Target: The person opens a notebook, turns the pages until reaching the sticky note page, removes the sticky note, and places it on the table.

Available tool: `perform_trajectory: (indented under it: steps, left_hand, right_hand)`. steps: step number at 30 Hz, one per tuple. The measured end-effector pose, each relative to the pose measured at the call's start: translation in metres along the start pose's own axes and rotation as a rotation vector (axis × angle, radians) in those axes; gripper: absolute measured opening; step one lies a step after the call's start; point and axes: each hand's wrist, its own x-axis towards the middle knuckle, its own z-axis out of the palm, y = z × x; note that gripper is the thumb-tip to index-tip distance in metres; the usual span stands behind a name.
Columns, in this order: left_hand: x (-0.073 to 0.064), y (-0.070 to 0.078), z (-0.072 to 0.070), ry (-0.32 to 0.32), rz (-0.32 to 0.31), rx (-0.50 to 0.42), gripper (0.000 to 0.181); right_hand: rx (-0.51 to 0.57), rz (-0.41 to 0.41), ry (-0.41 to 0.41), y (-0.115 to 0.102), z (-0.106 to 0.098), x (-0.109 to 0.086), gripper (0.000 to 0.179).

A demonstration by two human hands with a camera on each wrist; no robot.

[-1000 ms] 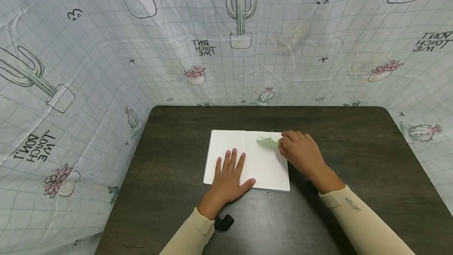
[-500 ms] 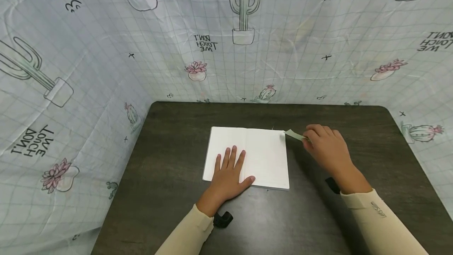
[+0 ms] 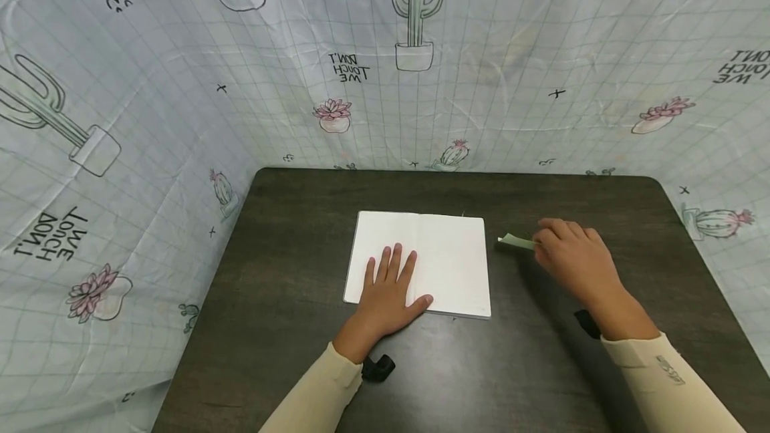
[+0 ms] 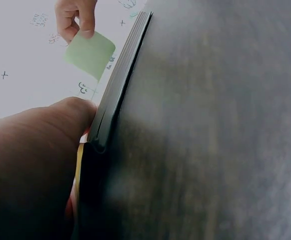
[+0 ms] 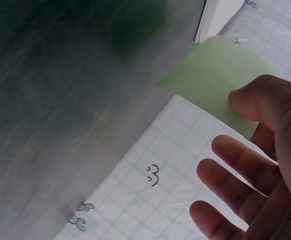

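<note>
An open notebook [image 3: 452, 262] with blank white pages lies on the dark table. My left hand [image 3: 385, 299] rests flat on its left page with spread fingers, the thumb reaching over the fold near the lower edge. To the right of the notebook, my right hand [image 3: 574, 259] pinches a pale green sticky note [image 3: 517, 241] between thumb and forefinger. In the right wrist view the sticky note [image 5: 210, 75] appears as a slightly curved square sheet, and the other three fingers stay loosely bent below it. The left wrist view shows the notebook's page edges [image 4: 123, 75] side-on.
The dark wooden table [image 3: 289, 239] ends at a white grid-patterned cloth [image 3: 493, 85] with cactus drawings, hanging behind and at both sides. Black straps with small devices sit at both wrists, the left device [image 3: 379, 368] showing near the table's front.
My right hand has carried the green sticky note from over the right page out to the right, past the notebook's edge. The left hand stays in place on the page.
</note>
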Motion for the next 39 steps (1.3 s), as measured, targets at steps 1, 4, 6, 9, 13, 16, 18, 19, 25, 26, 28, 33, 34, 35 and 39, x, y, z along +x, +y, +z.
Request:
perform_trajectory:
  steps: [1, 4, 6, 9, 13, 16, 18, 19, 25, 26, 28, 33, 34, 35, 39]
  left_hand:
    - [0.0, 0.0, -0.001, 0.0, 0.0, -0.002, 0.094]
    - [0.0, 0.001, -0.002, 0.001, -0.002, -0.004, 0.094]
    - [0.0, 0.001, -0.002, 0.004, -0.002, -0.007, 0.094]
    - [0.0, 0.001, -0.002, 0.003, -0.004, -0.009, 0.094]
    - [0.0, 0.0, 0.001, 0.0, -0.007, -0.009, 0.094]
    - [0.0, -0.001, 0.003, 0.002, -0.005, -0.017, 0.094]
    - [0.0, -0.001, 0.003, 0.004, -0.003, -0.021, 0.094]
    - [0.0, -0.001, 0.004, 0.005, -0.003, -0.021, 0.094]
    - [-0.001, 0.0, 0.002, 0.008, 0.001, -0.022, 0.094]
    - [-0.001, 0.0, 0.002, 0.01, 0.003, -0.024, 0.094]
    - [-0.001, 0.0, 0.001, 0.014, 0.006, -0.028, 0.094]
    - [-0.001, 0.0, 0.001, 0.003, 0.005, -0.027, 0.094]
    - [0.0, 0.0, 0.001, 0.0, 0.004, -0.025, 0.094]
    - [0.0, -0.001, 0.001, -0.003, 0.002, -0.023, 0.094]
    - [0.0, -0.001, 0.002, -0.004, 0.002, -0.021, 0.095]
  right_hand:
    - [0.001, -0.001, -0.003, 0.0, 0.0, -0.001, 0.022]
    - [-0.002, 0.002, -0.028, 0.001, -0.001, -0.003, 0.02]
    - [-0.004, 0.009, -0.057, 0.001, -0.002, -0.005, 0.021]
    - [-0.003, 0.021, -0.099, 0.002, -0.003, -0.007, 0.026]
    - [-0.003, 0.001, -0.11, 0.003, -0.002, -0.01, 0.027]
    - [0.007, -0.014, -0.131, 0.004, -0.002, -0.013, 0.027]
    - [0.021, -0.004, -0.177, 0.003, -0.002, -0.014, 0.029]
    - [0.025, 0.004, -0.205, 0.002, -0.002, -0.015, 0.03]
    - [0.033, 0.029, -0.329, -0.004, 0.0, -0.019, 0.043]
    - [0.036, 0.026, -0.337, -0.005, 0.001, -0.021, 0.045]
    - [0.039, 0.02, -0.35, -0.007, 0.004, -0.023, 0.048]
    - [0.036, 0.027, -0.388, -0.011, 0.008, -0.029, 0.054]
    - [0.034, 0.033, -0.407, -0.013, 0.008, -0.029, 0.054]
    - [0.031, 0.04, -0.429, -0.015, 0.006, -0.029, 0.055]
    - [0.017, 0.055, -0.515, -0.02, 0.003, -0.029, 0.059]
